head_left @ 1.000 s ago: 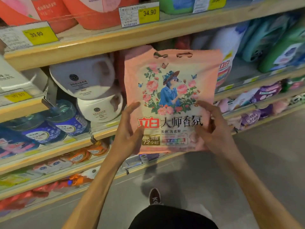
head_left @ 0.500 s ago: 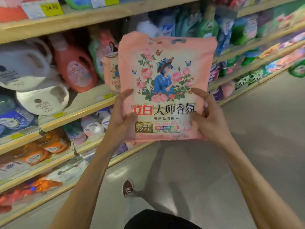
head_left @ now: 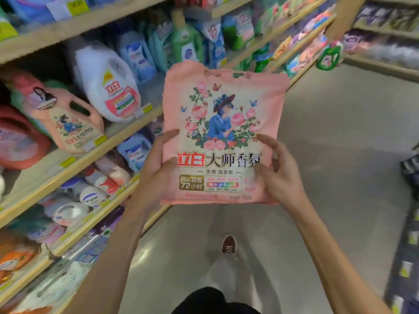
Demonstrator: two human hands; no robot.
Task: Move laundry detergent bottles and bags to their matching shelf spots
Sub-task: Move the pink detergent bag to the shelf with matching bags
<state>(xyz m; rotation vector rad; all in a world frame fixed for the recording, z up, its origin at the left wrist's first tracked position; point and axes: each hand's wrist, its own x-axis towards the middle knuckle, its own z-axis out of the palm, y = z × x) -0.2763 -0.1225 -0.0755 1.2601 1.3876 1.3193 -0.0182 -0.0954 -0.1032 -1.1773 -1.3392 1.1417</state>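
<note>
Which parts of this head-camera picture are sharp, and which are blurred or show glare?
Head view: the pink floral detergent bag, held by the left hand and right hand, is sharp, its large print readable; the white detergent jug and neighbouring shelf goods are smeared with blur; the grey floor shows only a soft sheen, no hard glare.

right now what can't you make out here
Head view only:
- price tags: motion blur, unreadable.
- fingers behind the bag, left hand and right hand: hidden by it.
- shelf spot behind the bag: covered.
- goods at right: cut by the frame edge.
</note>
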